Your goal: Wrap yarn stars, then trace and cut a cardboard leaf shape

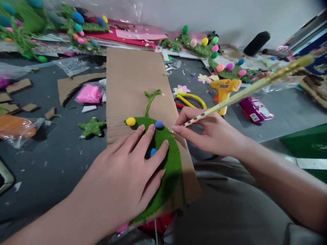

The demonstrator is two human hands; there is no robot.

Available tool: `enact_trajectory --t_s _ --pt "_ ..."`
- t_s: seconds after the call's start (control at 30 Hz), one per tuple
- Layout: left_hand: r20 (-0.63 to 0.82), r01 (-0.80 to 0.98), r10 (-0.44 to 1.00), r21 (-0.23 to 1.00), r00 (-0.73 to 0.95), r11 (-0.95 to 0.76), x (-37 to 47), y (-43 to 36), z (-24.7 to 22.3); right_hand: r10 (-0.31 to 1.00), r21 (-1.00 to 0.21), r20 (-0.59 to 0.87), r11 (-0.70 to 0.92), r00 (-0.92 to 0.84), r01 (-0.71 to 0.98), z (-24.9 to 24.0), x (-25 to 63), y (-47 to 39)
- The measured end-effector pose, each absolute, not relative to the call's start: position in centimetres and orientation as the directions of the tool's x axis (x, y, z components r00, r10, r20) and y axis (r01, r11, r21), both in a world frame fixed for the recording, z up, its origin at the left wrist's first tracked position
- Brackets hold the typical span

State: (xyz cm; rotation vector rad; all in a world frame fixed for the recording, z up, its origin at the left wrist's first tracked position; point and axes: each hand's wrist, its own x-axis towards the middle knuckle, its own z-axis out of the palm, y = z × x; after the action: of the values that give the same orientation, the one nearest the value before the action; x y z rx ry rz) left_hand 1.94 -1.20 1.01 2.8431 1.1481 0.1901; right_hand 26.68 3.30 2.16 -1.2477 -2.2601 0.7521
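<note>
A long piece of brown cardboard lies over the table edge and the lap. On it rests a rounded green wrapped piece with yellow and blue balls and a green yarn bow above its top. My left hand is spread flat on the green piece, fingers apart, partly hiding it and a blue ball. Between thumb and fingers, my right hand holds a pale yellow pencil with purple dots. The pencil's tip meets the right edge of the green piece, at the cardboard.
A yellow glue gun, yellow-handled scissors and a purple packet lie at the right. Left are a green star, pink clay, cardboard scraps and an orange bag. Green decorated pieces line the back.
</note>
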Motion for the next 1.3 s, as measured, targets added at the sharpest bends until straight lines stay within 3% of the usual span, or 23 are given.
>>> enact_trajectory --t_s 0.43,0.63,0.8,0.97,1.13,1.3 --pt "0.039 0.647 0.657 0.134 0.753 -0.750 1.9 -1.2 0.9 0.875 -0.630 0.048 0.401 -0.482 0.665 2.7 26.9 0.7" --pt "0.025 0.646 0.652 0.113 0.758 -0.755 1.9 -1.4 1.0 0.895 -0.670 0.108 0.387 -0.433 0.634 2.5 27.1 -0.5" --pt "0.045 0.646 0.651 0.087 0.758 -0.758 1.9 -1.2 0.9 0.872 -0.662 0.039 0.388 -0.487 0.642 2.5 27.2 -0.6" --pt "0.045 0.646 0.649 0.068 0.759 -0.760 1.9 -1.2 0.7 0.887 -0.665 0.135 0.412 -0.442 0.623 2.4 26.9 -0.3" --pt "0.054 0.650 0.654 0.078 0.754 -0.756 2.0 -1.3 0.6 0.871 -0.644 0.046 0.400 -0.489 0.652 2.6 27.0 -0.6" --pt "0.064 0.644 0.646 0.045 0.761 -0.764 2.0 -1.4 0.6 0.885 -0.640 0.104 0.409 -0.454 0.651 2.5 26.8 -0.5"
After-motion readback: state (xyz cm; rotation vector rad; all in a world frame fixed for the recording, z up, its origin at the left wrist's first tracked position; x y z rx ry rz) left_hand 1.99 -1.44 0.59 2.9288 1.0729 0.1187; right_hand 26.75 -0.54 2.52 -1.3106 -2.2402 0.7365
